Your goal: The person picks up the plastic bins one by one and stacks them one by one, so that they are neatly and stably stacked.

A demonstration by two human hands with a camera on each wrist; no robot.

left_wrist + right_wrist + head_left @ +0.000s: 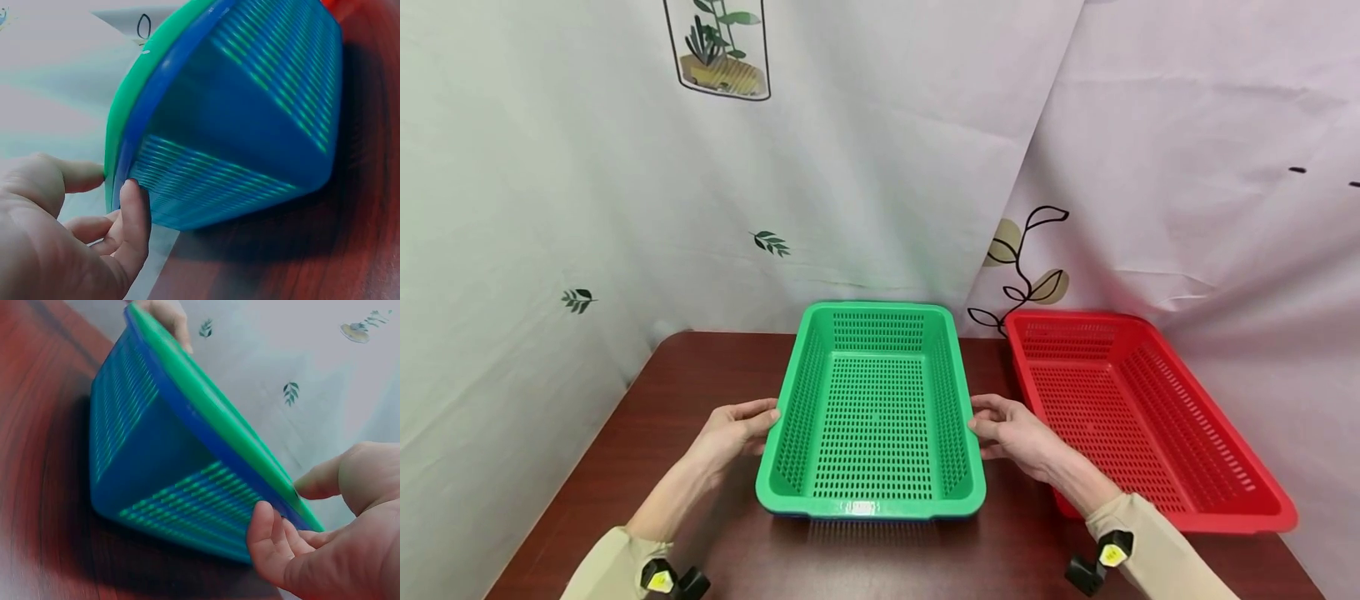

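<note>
A green perforated plastic basket (872, 506) sits nested inside a blue basket (237, 119) of the same shape, the two rims lying one on the other. My left hand (737, 429) pinches both rims at the left long side, thumb on the green rim and fingers under the blue one. On the opposite side my right hand (1011, 429) grips the rims likewise, as the right wrist view shows with its thumb and curled fingers (269, 544). The inside of the green basket holds nothing.
A larger red perforated basket (1240, 523) stands on the right of the dark wooden table (715, 367), just beyond my right hand. A pale printed cloth (880, 167) hangs behind and at the sides of the table.
</note>
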